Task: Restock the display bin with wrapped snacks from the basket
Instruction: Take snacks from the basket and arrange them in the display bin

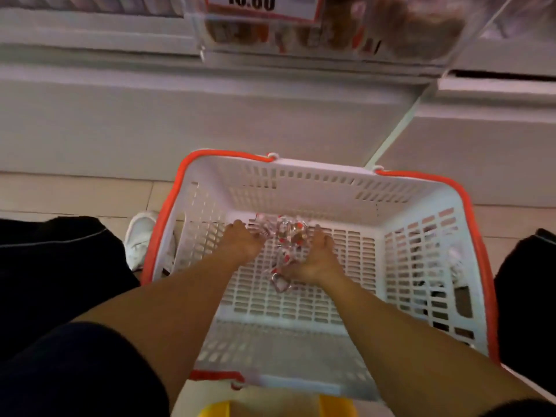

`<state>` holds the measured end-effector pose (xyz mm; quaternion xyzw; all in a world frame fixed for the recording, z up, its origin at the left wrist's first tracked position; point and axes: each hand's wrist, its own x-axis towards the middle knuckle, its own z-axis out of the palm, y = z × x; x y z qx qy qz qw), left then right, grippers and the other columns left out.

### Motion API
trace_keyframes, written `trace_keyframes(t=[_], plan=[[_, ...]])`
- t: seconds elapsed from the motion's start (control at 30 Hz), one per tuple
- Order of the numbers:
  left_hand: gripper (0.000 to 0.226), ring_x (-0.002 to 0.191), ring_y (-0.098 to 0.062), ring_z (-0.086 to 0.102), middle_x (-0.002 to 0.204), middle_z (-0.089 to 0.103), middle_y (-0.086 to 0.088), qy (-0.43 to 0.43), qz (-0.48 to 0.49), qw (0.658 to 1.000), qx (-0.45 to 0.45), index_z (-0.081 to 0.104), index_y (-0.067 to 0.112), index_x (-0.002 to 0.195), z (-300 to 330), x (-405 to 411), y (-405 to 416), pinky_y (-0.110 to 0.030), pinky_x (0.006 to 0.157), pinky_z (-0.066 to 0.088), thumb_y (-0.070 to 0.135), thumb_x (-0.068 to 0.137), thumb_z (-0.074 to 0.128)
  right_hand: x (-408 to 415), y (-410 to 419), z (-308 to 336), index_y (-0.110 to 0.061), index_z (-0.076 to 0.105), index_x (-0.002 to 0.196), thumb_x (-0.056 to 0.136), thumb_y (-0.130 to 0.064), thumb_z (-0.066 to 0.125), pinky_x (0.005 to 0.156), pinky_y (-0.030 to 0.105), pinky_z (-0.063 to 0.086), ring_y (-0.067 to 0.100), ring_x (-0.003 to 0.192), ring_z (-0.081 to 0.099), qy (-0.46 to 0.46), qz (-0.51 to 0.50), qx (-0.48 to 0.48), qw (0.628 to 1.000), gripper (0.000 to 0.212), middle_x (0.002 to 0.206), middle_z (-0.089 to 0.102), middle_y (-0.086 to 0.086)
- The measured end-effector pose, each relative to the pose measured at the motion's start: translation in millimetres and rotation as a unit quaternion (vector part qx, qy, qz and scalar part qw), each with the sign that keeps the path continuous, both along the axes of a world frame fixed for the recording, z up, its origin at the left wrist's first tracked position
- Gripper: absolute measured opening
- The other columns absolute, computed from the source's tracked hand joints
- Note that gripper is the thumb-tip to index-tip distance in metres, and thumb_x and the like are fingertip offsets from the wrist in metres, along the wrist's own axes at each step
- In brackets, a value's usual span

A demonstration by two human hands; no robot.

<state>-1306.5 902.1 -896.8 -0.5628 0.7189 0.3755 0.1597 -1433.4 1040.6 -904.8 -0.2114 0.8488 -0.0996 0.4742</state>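
While both hands flank snack cluster (284,245), one basket (421,203).

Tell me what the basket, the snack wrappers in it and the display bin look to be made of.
Basket: moulded plastic, matt white, with slotted walls and floor and an orange rim. Snack wrappers: thin clear film with red and white print, going by the crinkles and glints. Display bin: clear rigid plastic, probably acrylic, since its brown contents show through the glossy wall, though blurred.

Bare forearms, dark navy short sleeves (90,371), dark trousers (60,266), white shoe (141,239)
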Motion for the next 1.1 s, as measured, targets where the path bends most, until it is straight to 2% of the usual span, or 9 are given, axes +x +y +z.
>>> trace_keyframes(t=[0.17,0.23,0.37,0.5,0.63,0.7,0.8,1.0,1.1], plan=[[0.047,0.1,-0.036,0.061,0.113,0.061,-0.022,0.02,0.031,0.998,-0.044,0.059,0.001,0.11,-35,-25,-10,-0.037,0.074,0.052,0.041,0.087,0.065,6,-40,-22,-0.013,0.029,0.145,0.081,-0.061,0.069,0.098,0.047,0.048,0.042,0.128,0.045,0.106,-0.126,-0.045,0.985,0.089,0.151,0.024,0.015],[0.028,0.093,-0.036,0.065,0.102,0.066,-0.025,0.054,0.058,0.996,-0.036,0.061,0.0,0.093,-42,-34,-8,-0.033,0.06,0.049,0.024,0.084,0.072,8,-49,-28,-0.009,0.034,0.141,0.084,-0.056,0.069,0.096,0.048,0.047,0.043,0.125,0.046,0.122,-0.136,-0.061,0.981,0.082,0.145,0.031,0.018],[0.022,0.097,-0.036,0.064,0.103,0.066,-0.022,0.087,0.091,0.992,-0.007,0.062,-0.001,0.095,-48,-43,-2,-0.04,0.076,0.055,0.013,0.081,0.073,7,-61,-34,-0.008,0.036,0.139,0.084,-0.042,0.075,0.093,0.043,0.047,0.043,0.116,0.054,0.096,-0.167,-0.083,0.978,0.076,0.142,0.034,0.018],[0.029,0.083,-0.021,0.057,0.085,0.058,-0.007,0.159,0.134,0.978,0.032,0.048,0.01,0.095,-48,-38,3,-0.026,0.063,0.052,0.007,0.083,0.074,-7,-60,-36,-0.011,0.057,0.124,0.079,-0.03,0.081,0.094,0.04,0.051,0.032,0.108,0.061,0.049,-0.201,-0.128,0.97,0.055,0.127,0.058,0.01],[0.027,0.082,-0.02,0.057,0.084,0.059,-0.007,0.187,0.139,0.971,0.048,0.05,0.008,0.099,-43,-31,9,-0.037,0.077,0.054,0.012,0.086,0.074,-20,-47,-32,-0.014,0.064,0.093,0.075,-0.019,0.085,0.082,0.037,0.058,0.019,0.081,0.068,-0.05,-0.288,-0.168,0.942,0.028,0.09,0.07,0.001],[0.026,0.085,-0.023,0.061,0.09,0.063,-0.008,0.208,0.169,0.96,0.086,0.056,0.003,0.104,-36,-28,11,-0.036,0.076,0.058,0.013,0.088,0.073,-24,-39,-28,-0.01,0.064,0.092,0.079,-0.016,0.083,0.076,0.041,0.062,0.022,0.079,0.071,-0.157,-0.345,-0.152,0.913,0.024,0.091,0.072,0.008],[0.022,0.068,-0.017,0.054,0.075,0.06,-0.002,0.226,0.216,0.942,0.12,0.065,0.007,0.103,-25,-19,13,-0.022,0.056,0.048,0.024,0.09,0.07,-32,-25,-18,-0.004,0.067,0.102,0.085,-0.014,0.076,0.071,0.038,0.062,0.022,0.078,0.071,-0.292,-0.397,-0.151,0.857,0.022,0.093,0.075,0.011],[0.027,0.089,-0.027,0.073,0.106,0.071,-0.013,0.279,0.328,0.835,0.341,0.067,0.01,0.109,8,0,12,-0.031,0.064,0.06,0.033,0.094,0.063,-38,-5,6,-0.013,0.068,0.101,0.094,-0.018,0.066,0.068,0.035,0.059,0.021,0.081,0.068,-0.362,-0.368,-0.182,0.837,0.009,0.086,0.074,0.003],[0.036,0.095,-0.023,0.072,0.108,0.071,-0.01,0.3,0.315,0.829,0.352,0.066,0.008,0.117,23,3,14,-0.022,0.053,0.056,0.034,0.092,0.066,-37,3,19,-0.012,0.07,0.102,0.09,-0.014,0.067,0.072,0.039,0.06,0.025,0.085,0.071,-0.424,-0.371,-0.207,0.8,0.012,0.095,0.075,0.009]])
